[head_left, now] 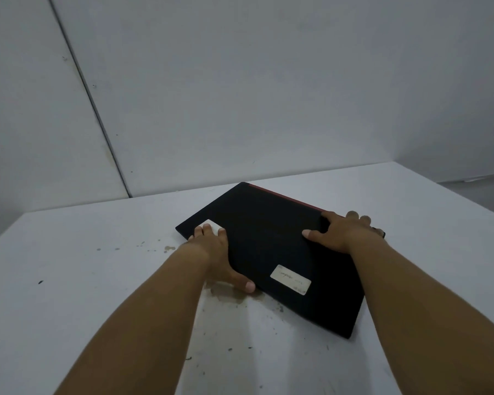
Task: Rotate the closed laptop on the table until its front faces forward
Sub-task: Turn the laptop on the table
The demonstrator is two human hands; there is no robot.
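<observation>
A closed black laptop lies skewed on the white table, with a red strip along its far edge and a white label on the lid near its front. My left hand grips its left edge, fingers on the lid over a second white sticker, thumb at the near side. My right hand rests on the lid at the right far corner, fingers curled over the edge, thumb flat on the lid.
The table carries dark stains and specks near the laptop's left front edge. A pale wall stands close behind the table. The table's right corner lies beyond the laptop.
</observation>
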